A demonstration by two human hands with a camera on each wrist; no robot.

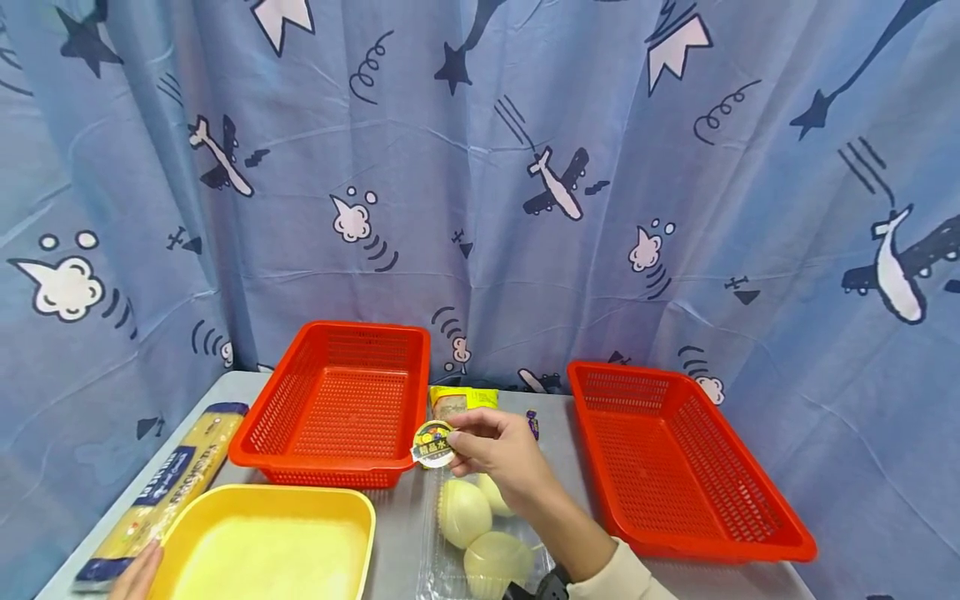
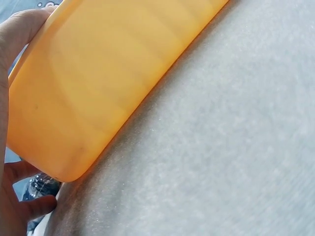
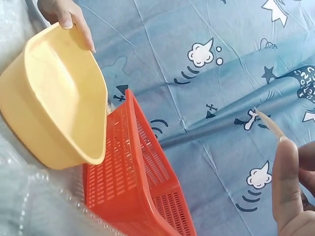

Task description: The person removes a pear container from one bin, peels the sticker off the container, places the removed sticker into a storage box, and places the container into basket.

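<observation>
Thumb and fingers of my right hand (image 1: 504, 454) pinch a round printed fruit label (image 1: 432, 443), held up above a clear plastic box (image 1: 431, 575). Edge-on, that label (image 3: 268, 123) looks thin in the right wrist view. Several pale, round fruits (image 1: 463, 512) show in the box, partly covered by my right forearm. My left hand (image 1: 137, 573) grips the side of a yellow plastic basin (image 1: 360, 533). Seen from the right wrist, the left thumb (image 3: 65, 19) lies over the basin's rim, and the basin's inside holds nothing visible.
A red basket (image 1: 262, 461) stands behind the basin, and another red basket (image 1: 750, 546) is at the right. A long yellow noodle packet (image 1: 168, 483) lies along the left edge. Behind the right hand are a yellow packet (image 1: 465, 398) and a small purple-wrapped item (image 1: 532, 423).
</observation>
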